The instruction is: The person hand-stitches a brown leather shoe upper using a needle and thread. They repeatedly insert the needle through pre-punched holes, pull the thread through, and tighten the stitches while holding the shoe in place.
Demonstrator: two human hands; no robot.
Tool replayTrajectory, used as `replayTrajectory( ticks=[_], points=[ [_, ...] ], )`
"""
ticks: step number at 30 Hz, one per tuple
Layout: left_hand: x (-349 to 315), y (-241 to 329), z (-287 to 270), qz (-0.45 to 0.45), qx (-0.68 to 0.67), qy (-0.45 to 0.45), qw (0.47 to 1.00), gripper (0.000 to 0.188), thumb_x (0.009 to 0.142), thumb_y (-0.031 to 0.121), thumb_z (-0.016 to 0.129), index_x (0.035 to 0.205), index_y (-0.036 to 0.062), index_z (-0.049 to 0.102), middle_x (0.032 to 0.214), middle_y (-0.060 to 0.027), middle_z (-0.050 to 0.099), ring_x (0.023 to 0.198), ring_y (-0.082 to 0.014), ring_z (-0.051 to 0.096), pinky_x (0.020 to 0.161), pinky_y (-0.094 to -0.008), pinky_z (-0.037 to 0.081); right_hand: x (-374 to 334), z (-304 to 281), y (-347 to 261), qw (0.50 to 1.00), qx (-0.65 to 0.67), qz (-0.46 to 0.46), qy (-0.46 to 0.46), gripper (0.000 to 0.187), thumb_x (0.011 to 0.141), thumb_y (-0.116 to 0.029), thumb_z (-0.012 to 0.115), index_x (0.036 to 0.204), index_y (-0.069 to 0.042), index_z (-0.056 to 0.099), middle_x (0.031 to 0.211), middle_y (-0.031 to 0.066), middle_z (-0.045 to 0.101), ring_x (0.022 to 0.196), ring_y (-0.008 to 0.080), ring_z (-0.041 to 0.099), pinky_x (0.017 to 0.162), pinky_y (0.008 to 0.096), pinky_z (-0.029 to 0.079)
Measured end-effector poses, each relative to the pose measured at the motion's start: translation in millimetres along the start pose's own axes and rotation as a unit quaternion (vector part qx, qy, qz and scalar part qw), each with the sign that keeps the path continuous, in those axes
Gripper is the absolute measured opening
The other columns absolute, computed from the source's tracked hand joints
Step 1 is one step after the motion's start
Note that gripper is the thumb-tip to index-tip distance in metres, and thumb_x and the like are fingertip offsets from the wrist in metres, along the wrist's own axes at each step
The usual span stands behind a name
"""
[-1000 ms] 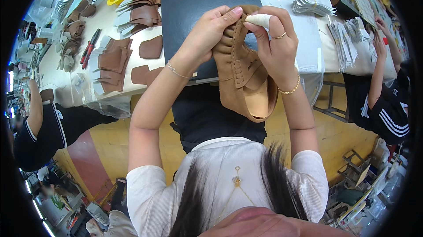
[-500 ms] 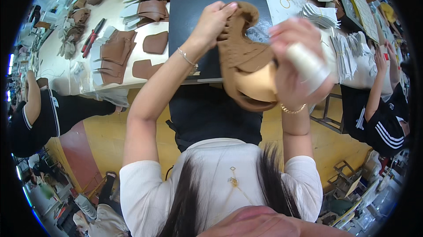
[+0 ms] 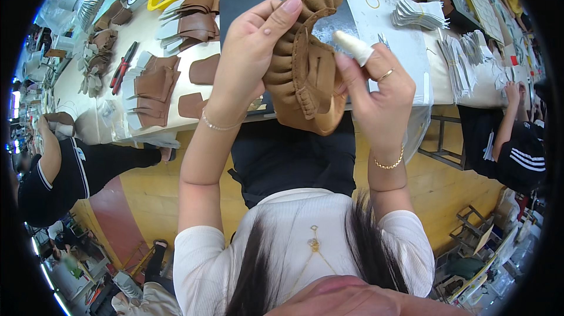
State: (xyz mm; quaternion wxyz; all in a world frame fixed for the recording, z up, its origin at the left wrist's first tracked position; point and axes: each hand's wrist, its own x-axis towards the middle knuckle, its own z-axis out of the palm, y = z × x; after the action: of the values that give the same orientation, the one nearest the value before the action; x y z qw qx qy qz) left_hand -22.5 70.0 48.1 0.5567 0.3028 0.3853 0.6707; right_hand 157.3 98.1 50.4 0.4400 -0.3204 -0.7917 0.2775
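A brown suede piece (image 3: 320, 75), gathered along one edge and lined in smooth tan, hangs over the table's near edge; it looks like a shoe upper. My left hand (image 3: 252, 45) grips its left side, thumb on top of the folds. My right hand (image 3: 379, 87) is at its right side, the index finger in a white finger cover (image 3: 354, 47) and stretched toward the piece. The right thumb lies apart from that fingertip, close to the suede's edge. Other right fingers are curled and partly hidden. No needle or thread can be made out.
A dark mat (image 3: 247, 7) lies under my hands. Brown leather pieces (image 3: 154, 89) and red-handled pliers (image 3: 123, 69) are at left, beyond them a yellow tray (image 3: 158, 2). Stacks of white pieces (image 3: 420, 13) stand at right. Other people work on both sides.
The suede piece has turned and tilted, bringing its gathered edge toward me. My right hand, blurred before, has come lower and steadied beside it. My left hand keeps its grip.
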Motion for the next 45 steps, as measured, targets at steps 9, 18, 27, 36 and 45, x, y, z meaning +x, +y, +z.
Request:
replayTrajectory(
  ticks=[9,18,27,36,45],
  points=[
    [-21.8,13.3,11.3,0.099,0.137,0.041,0.985,0.028,0.094,0.027,0.066,0.094,-0.0007,0.063,0.081,0.0006,0.065,0.071,-0.0008,0.055,0.062,-0.0160,0.045,-1.0,0.8,-21.9,0.998,0.033,-0.021,-0.043,0.014,0.083,0.002,0.067,0.096,0.005,0.069,0.062,0.0041,0.047,0.050,0.0086,0.043,0.046,0.0243,0.033],
    [-31.8,6.9,18.1,0.122,0.130,0.043,0.983,0.024,0.094,0.023,0.067,0.095,-0.0003,0.062,0.082,-0.0007,0.066,0.071,-0.0015,0.057,0.062,-0.0167,0.046,-5.7,-8.4,-25.4,0.996,0.044,0.000,-0.080,0.015,0.082,0.003,0.065,0.096,0.006,0.068,0.062,0.0044,0.045,0.050,0.0101,0.042,0.047,0.0256,0.031],
    [-35.4,0.1,26.7,0.146,0.143,0.011,0.979,0.021,0.094,0.020,0.067,0.094,-0.0005,0.062,0.083,-0.0016,0.066,0.073,-0.0022,0.057,0.064,-0.0171,0.046,-13.4,-25.7,-33.4,0.994,0.040,0.047,-0.090,0.006,0.081,0.003,0.065,0.079,0.003,0.060,0.067,0.0099,0.051,0.049,0.0213,0.048,0.046,0.0317,0.038],
    [-41.7,-0.8,29.3,0.236,0.372,-0.009,0.898,0.019,0.083,0.015,0.075,0.089,0.0013,0.064,0.082,-0.0078,0.059,0.077,-0.0198,0.060,0.071,-0.0291,0.046,-25.9,-38.9,-34.7,0.987,0.011,0.104,-0.121,0.025,0.080,0.000,0.063,0.103,0.007,0.067,0.062,0.0059,0.046,0.051,0.0123,0.044,0.050,0.0286,0.034],
    [-84.8,-45.4,53.8,0.447,0.596,-0.082,0.662,0.031,0.064,0.009,0.067,0.094,0.0062,0.068,0.089,-0.0117,0.063,0.079,-0.0233,0.063,0.055,-0.0256,0.052,-78.3,-75.8,-26.4,0.983,-0.026,0.122,-0.137,0.016,0.075,0.006,0.063,0.091,0.004,0.066,0.072,0.0099,0.057,0.055,0.0222,0.053,0.052,0.0299,0.041]
  ],
)
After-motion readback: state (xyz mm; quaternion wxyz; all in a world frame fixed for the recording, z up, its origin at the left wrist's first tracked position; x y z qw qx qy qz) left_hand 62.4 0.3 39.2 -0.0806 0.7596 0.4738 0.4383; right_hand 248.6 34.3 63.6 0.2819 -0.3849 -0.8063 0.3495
